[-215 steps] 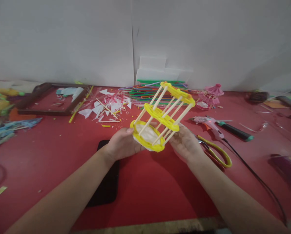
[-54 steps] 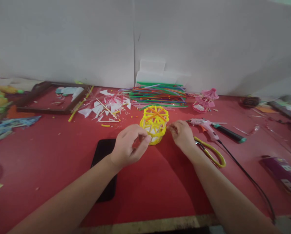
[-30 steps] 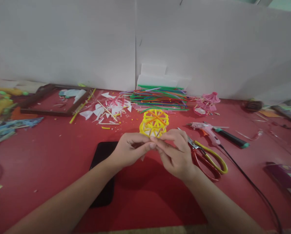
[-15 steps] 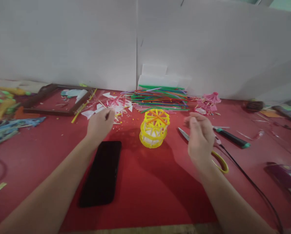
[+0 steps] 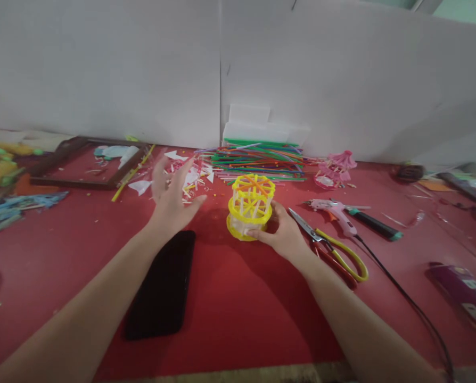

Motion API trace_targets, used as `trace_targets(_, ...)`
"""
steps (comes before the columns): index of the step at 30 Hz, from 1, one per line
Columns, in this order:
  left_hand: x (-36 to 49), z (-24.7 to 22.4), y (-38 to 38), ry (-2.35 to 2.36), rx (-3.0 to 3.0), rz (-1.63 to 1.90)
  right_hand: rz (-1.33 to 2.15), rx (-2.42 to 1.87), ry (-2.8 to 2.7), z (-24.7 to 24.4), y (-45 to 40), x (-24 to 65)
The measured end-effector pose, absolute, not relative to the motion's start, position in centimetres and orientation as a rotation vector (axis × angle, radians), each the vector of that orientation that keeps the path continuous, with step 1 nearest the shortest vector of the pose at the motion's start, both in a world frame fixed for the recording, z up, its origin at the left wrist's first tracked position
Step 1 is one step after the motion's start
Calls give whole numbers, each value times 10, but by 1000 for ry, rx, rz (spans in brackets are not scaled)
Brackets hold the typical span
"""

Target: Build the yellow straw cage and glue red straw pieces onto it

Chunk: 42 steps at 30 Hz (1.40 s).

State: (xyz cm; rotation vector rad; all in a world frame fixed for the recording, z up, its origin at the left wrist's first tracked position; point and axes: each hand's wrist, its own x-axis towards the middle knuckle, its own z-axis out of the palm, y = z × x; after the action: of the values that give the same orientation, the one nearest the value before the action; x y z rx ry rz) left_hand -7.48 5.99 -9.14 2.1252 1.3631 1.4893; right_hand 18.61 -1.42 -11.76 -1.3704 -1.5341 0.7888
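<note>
A small round two-tier model (image 5: 251, 207), made of yellow rings with white posts and orange spokes on top, stands upright on the red table. My right hand (image 5: 284, 230) grips its lower right side, thumb in front and fingers behind. To the left, my left hand (image 5: 174, 197) is raised with its fingers spread and holds nothing; it is slightly blurred. Below that hand lies a black phone (image 5: 162, 287). Scissors (image 5: 328, 244) with yellow and red handles rest just right of my right hand, beside a pink glue gun (image 5: 336, 213).
Behind the model is a pile of coloured sticks (image 5: 262, 159). A pink pleated model (image 5: 336, 169) stands at the back right, near a green-and-black cutter (image 5: 376, 224). At the left lies a brown frame (image 5: 74, 183). The glue gun's black cord (image 5: 405, 298) runs toward the front edge.
My right hand has moved left and taken hold of the yellow model, uncovering the scissors and glue gun. My left hand has gone from closed to spread fingers.
</note>
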Motion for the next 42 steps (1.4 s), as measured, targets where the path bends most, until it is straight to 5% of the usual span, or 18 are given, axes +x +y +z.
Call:
trace_targets(9, -24, -98, 18, 629, 1500, 864, 973, -1057, -1234, -112, -21, 175)
trace_targets(22, -17, -81, 9, 548, 1201, 943, 1154, -997, -1134, -115, -25, 171)
trace_targets(42, -12, -98, 10, 682, 1377, 1001, 548, -1241, -1441, -103, -36, 167)
